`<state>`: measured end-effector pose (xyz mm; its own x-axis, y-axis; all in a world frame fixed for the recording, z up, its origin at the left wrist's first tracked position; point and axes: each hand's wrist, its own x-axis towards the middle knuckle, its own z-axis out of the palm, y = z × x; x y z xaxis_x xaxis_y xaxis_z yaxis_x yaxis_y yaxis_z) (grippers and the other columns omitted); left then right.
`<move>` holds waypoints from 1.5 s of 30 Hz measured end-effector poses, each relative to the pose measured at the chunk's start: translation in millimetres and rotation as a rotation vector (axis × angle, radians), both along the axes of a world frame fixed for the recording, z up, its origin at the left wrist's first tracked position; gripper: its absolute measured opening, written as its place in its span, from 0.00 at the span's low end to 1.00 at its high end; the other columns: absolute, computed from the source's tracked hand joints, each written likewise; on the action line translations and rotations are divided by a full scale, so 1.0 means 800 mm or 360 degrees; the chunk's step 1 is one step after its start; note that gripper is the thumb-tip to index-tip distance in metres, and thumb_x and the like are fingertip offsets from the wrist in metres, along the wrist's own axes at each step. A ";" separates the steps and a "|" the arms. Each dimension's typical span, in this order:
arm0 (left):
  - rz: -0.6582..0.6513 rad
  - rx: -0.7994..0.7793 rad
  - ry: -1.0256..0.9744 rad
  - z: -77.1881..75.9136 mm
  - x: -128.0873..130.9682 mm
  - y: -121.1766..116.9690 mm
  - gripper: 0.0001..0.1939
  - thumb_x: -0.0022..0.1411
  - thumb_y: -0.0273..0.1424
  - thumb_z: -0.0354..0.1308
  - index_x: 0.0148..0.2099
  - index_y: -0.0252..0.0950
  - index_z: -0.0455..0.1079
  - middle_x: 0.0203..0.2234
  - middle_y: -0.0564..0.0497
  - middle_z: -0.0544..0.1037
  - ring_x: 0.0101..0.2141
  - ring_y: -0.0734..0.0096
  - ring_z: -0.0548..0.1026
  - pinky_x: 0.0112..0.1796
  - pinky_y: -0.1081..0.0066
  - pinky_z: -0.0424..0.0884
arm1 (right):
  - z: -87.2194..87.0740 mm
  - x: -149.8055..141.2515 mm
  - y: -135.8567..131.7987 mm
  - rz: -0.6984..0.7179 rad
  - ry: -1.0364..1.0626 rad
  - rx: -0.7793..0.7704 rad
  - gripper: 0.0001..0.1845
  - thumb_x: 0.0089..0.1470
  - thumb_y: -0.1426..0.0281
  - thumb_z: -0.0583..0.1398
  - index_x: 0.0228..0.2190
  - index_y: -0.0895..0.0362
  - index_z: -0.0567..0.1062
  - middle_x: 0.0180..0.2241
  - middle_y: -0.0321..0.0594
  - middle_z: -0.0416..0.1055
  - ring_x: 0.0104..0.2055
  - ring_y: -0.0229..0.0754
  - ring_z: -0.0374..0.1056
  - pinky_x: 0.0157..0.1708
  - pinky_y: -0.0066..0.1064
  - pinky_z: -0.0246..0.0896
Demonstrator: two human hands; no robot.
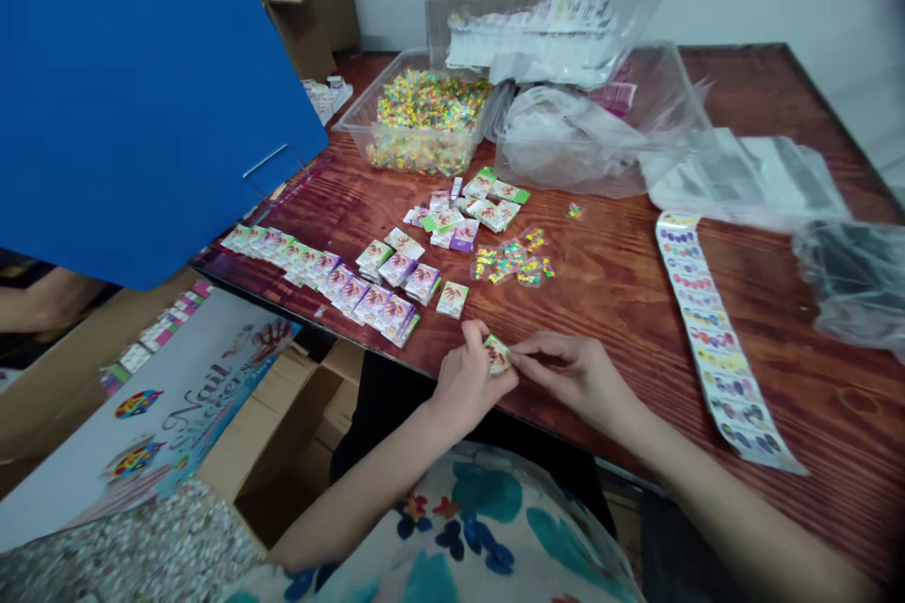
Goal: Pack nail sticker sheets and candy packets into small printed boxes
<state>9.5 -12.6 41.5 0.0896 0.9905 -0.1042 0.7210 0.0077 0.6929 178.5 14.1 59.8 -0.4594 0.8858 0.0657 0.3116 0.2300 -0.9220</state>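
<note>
My left hand (467,374) is closed around a small printed packet (497,354) with a picture of a hand and a green edge. The fingertips of my right hand (576,375) pinch the packet's right edge. Just beyond my left hand lies a single similar packet (452,300). Left of it, a long overlapping row of small packets (339,283) in green and purple runs along the table's edge. A looser pile of packets (467,212) sits farther back. Small clear bags of colourful bits (513,259) lie in front of my hands.
A clear tub of colourful pieces (424,118) stands at the back, beside a tub of plastic bags (572,137). A sticker strip (721,339) lies at right near clear sleeves (756,174). A blue panel (141,85) blocks the upper left. Open cardboard boxes (283,433) stand below the table.
</note>
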 end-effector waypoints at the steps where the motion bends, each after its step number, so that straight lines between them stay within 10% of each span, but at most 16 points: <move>1: 0.0021 0.0068 0.0036 0.000 -0.002 0.002 0.21 0.57 0.34 0.59 0.46 0.39 0.51 0.30 0.52 0.73 0.33 0.58 0.78 0.33 0.65 0.71 | -0.004 -0.005 0.005 -0.0050 0.0032 -0.0029 0.13 0.55 0.60 0.61 0.33 0.54 0.81 0.30 0.41 0.79 0.31 0.43 0.74 0.33 0.31 0.68; 6: 0.0137 0.0595 0.0381 0.003 -0.014 0.028 0.19 0.61 0.33 0.55 0.51 0.37 0.54 0.44 0.42 0.72 0.46 0.55 0.73 0.44 0.59 0.70 | -0.016 -0.035 0.059 -0.0079 0.0229 -0.0136 0.17 0.51 0.56 0.62 0.32 0.58 0.80 0.31 0.41 0.79 0.31 0.43 0.73 0.34 0.33 0.68; 20: 0.0280 0.0479 0.1091 -0.019 -0.016 0.081 0.05 0.64 0.26 0.52 0.43 0.33 0.64 0.39 0.41 0.69 0.41 0.54 0.71 0.39 0.59 0.72 | -0.022 -0.044 0.244 -0.0484 -0.0878 0.0868 0.10 0.53 0.65 0.62 0.35 0.59 0.78 0.43 0.51 0.71 0.46 0.54 0.67 0.46 0.41 0.61; 26: 0.0316 0.0617 0.1106 -0.021 -0.018 0.081 0.08 0.63 0.26 0.53 0.45 0.31 0.66 0.41 0.38 0.70 0.43 0.52 0.70 0.39 0.57 0.71 | -0.031 -0.092 0.241 0.0022 -0.0975 0.0857 0.11 0.55 0.65 0.62 0.33 0.61 0.75 0.40 0.53 0.71 0.46 0.53 0.65 0.49 0.41 0.57; 32: 0.0273 0.0864 0.1013 -0.014 -0.022 0.074 0.12 0.64 0.33 0.53 0.47 0.31 0.67 0.42 0.38 0.70 0.44 0.50 0.69 0.42 0.55 0.70 | -0.031 -0.098 0.242 -0.0019 -0.0871 0.0711 0.17 0.46 0.66 0.68 0.34 0.64 0.74 0.40 0.51 0.72 0.42 0.48 0.68 0.46 0.33 0.60; 39: 0.0139 0.1213 0.0354 0.001 -0.027 0.086 0.32 0.61 0.39 0.58 0.61 0.27 0.54 0.54 0.31 0.66 0.57 0.45 0.63 0.55 0.49 0.62 | 0.014 -0.054 0.173 -0.0003 -0.0524 0.0479 0.17 0.61 0.59 0.54 0.38 0.60 0.72 0.33 0.32 0.76 0.33 0.30 0.71 0.32 0.17 0.63; 45: -0.0199 0.0479 -0.0429 0.001 0.007 0.069 0.17 0.62 0.36 0.55 0.52 0.38 0.63 0.42 0.46 0.76 0.41 0.63 0.76 0.44 0.62 0.72 | 0.033 0.037 0.080 0.0217 -0.0349 0.0327 0.12 0.63 0.64 0.55 0.39 0.54 0.77 0.35 0.29 0.78 0.34 0.33 0.73 0.36 0.22 0.68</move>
<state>15.1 42.3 42.0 0.1957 0.9529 0.2315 0.4960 -0.2998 0.8149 208.1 77.9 85.8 -0.5957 0.7938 0.1227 0.4514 0.4572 -0.7663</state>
